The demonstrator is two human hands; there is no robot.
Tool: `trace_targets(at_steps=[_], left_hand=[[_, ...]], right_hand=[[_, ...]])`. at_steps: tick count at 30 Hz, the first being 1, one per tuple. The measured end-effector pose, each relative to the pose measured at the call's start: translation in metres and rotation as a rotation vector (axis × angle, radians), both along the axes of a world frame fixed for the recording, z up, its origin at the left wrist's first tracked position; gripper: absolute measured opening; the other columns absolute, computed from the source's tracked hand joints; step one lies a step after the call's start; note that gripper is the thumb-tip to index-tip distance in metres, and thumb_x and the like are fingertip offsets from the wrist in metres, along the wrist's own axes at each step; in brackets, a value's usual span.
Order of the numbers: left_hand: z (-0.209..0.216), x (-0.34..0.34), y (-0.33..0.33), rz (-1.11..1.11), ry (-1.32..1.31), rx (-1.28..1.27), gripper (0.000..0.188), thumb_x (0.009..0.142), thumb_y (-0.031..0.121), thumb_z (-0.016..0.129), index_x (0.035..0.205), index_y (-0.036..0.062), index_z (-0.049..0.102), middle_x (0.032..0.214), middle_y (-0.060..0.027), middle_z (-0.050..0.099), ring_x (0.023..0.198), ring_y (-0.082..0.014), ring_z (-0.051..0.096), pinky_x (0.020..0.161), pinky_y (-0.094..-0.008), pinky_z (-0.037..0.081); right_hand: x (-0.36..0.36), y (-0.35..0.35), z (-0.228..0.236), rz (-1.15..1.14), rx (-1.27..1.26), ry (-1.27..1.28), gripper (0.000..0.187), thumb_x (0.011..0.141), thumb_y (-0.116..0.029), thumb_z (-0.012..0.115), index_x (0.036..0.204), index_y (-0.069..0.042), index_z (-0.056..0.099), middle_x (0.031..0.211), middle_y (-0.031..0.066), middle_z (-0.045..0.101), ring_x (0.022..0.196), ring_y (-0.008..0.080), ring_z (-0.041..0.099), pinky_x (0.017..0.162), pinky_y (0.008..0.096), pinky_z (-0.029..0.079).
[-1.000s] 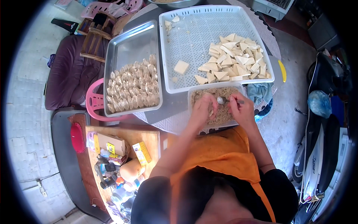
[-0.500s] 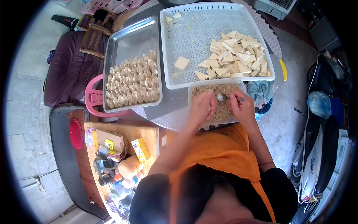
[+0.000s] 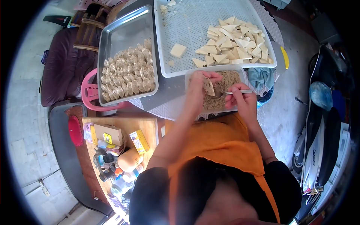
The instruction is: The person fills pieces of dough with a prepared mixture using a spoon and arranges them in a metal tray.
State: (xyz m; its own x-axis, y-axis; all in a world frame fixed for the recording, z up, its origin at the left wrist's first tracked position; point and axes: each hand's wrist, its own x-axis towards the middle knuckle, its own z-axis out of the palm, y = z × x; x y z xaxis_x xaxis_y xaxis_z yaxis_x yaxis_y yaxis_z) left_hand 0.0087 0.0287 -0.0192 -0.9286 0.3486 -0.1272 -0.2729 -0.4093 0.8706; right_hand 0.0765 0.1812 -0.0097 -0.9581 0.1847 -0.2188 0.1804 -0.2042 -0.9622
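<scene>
My left hand (image 3: 197, 88) is closed around a filled tofu piece (image 3: 210, 88), its pale edge facing my right side and its surface coated with crumbly brown filling. My right hand (image 3: 242, 99) grips a metal spoon (image 3: 245, 91) by its handle. The spoon's bowl end lies beside the tofu piece, partly lost against the brown filling (image 3: 228, 77). Both hands are over the white plastic tub (image 3: 242, 75) that holds this filling. Beyond it, a large white perforated tray (image 3: 180, 33) carries a heap of cut tofu triangles (image 3: 236, 43) and one separate tofu block (image 3: 178, 50).
To the left, a metal tray (image 3: 119, 35) holds rows of filled tofu pieces (image 3: 129, 71), over a pink plastic chair (image 3: 89, 92). A blue-grey cloth (image 3: 261, 78) lies right of the tub. A wooden side table (image 3: 152, 127) with boxes and bottles stands at lower left.
My left hand has turned, bringing the filled tofu piece into sight. The spoon now points leftward toward it, its handle out to the right. The whole view has shifted slightly.
</scene>
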Motion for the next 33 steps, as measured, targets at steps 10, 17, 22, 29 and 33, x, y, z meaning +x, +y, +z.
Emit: trace_targets(at_steps=[10, 17, 22, 29, 33], left_hand=[[0.005, -0.004, -0.015, -0.156, 0.026, -0.182, 0.039, 0.082, -0.004, 0.054, 0.120, 0.0041, 0.045, 0.106, -0.0074, 0.055, 0.094, -0.0144, 0.053, 0.074, -0.0264, 0.048], [0.007, -0.004, -0.011, -0.148, -0.022, -0.216, 0.034, 0.088, 0.005, 0.049, 0.121, 0.0059, 0.044, 0.092, -0.0069, 0.054, 0.072, -0.0120, 0.051, 0.059, -0.0231, 0.044], [0.006, 0.000, -0.004, -0.044, -0.163, -0.010, 0.024, 0.097, 0.027, 0.042, 0.106, 0.0064, 0.052, 0.072, -0.0029, 0.047, 0.058, -0.0111, 0.046, 0.048, -0.0220, 0.038], [-0.005, 0.006, -0.007, -0.134, -0.236, 0.093, 0.030, 0.099, 0.032, 0.038, 0.085, 0.0066, 0.046, 0.061, -0.0013, 0.045, 0.044, -0.0099, 0.041, 0.035, -0.0220, 0.030], [-0.001, 0.007, -0.007, -0.085, -0.225, -0.103, 0.031, 0.099, 0.032, 0.037, 0.083, 0.0072, 0.047, 0.060, -0.0024, 0.046, 0.043, -0.0090, 0.040, 0.035, -0.0217, 0.029]], right_hand=[[-0.016, 0.028, 0.009, -0.168, -0.050, 0.105, 0.020, 0.095, -0.016, 0.047, 0.089, 0.000, 0.057, 0.068, 0.0091, 0.062, 0.051, 0.0140, 0.060, 0.045, 0.0249, 0.051], [-0.016, 0.027, 0.000, -0.196, 0.014, 0.125, 0.018, 0.095, -0.016, 0.048, 0.091, -0.001, 0.057, 0.069, 0.0076, 0.061, 0.052, 0.0127, 0.060, 0.046, 0.0238, 0.051], [-0.015, 0.022, -0.005, -0.145, 0.060, 0.085, 0.016, 0.095, -0.016, 0.049, 0.092, -0.002, 0.056, 0.069, 0.0060, 0.061, 0.053, 0.0106, 0.059, 0.048, 0.0214, 0.049], [-0.015, 0.011, -0.009, -0.107, 0.164, 0.095, 0.015, 0.094, -0.015, 0.051, 0.092, -0.001, 0.057, 0.069, 0.0042, 0.061, 0.056, 0.0084, 0.059, 0.049, 0.0202, 0.048], [-0.014, 0.005, -0.010, -0.065, 0.308, 0.120, 0.015, 0.094, -0.014, 0.051, 0.091, -0.001, 0.058, 0.070, 0.0039, 0.061, 0.056, 0.0075, 0.058, 0.050, 0.0200, 0.048]])
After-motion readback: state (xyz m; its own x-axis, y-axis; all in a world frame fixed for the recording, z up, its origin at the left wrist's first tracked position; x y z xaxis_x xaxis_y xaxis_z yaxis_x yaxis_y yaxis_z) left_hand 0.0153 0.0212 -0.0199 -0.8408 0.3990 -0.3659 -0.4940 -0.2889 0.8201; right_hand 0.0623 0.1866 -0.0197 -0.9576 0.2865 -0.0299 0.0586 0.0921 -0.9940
